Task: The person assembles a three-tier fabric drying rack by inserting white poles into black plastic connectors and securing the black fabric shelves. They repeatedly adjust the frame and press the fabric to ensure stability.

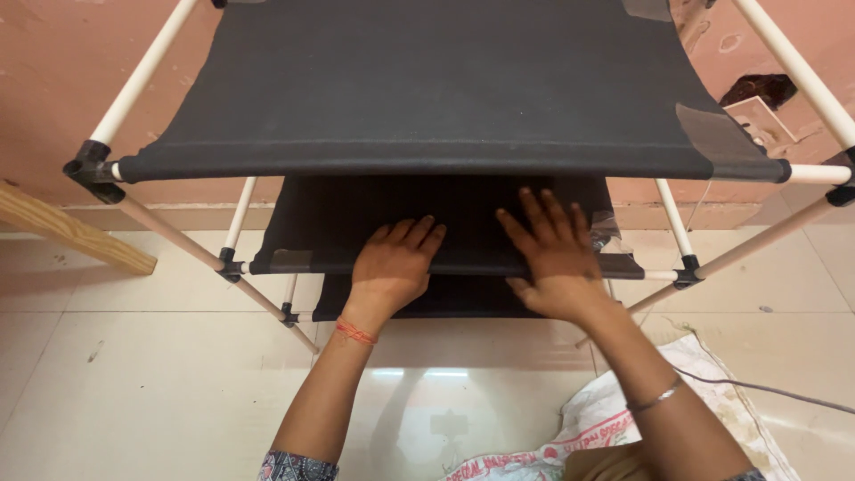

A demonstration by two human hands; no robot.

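Nearest, a white woven sack (614, 419) lies on the tiled floor (160, 374) by the right forearm, thin grey cable (766, 387) running just past it. Left hand (392, 263) flat, fingers together and stretched, palm down on front edge of the middle black fabric shelf (445, 223); orange thread on that wrist. Right hand (552, 258) also flat, fingers spread wide, pressing same shelf just beside the left; metal bangle on forearm. Neither hand grips anything. Lower black shelf (427, 303) shows under the hands. Top black shelf (445, 89) overhangs, its front edge just above the fingertips, tight headroom. White frame tubes (147, 67) with black corner joints (89, 169) flank both sides. Open floor left. Wooden plank (71, 232) far left, pink wall (53, 53) behind.
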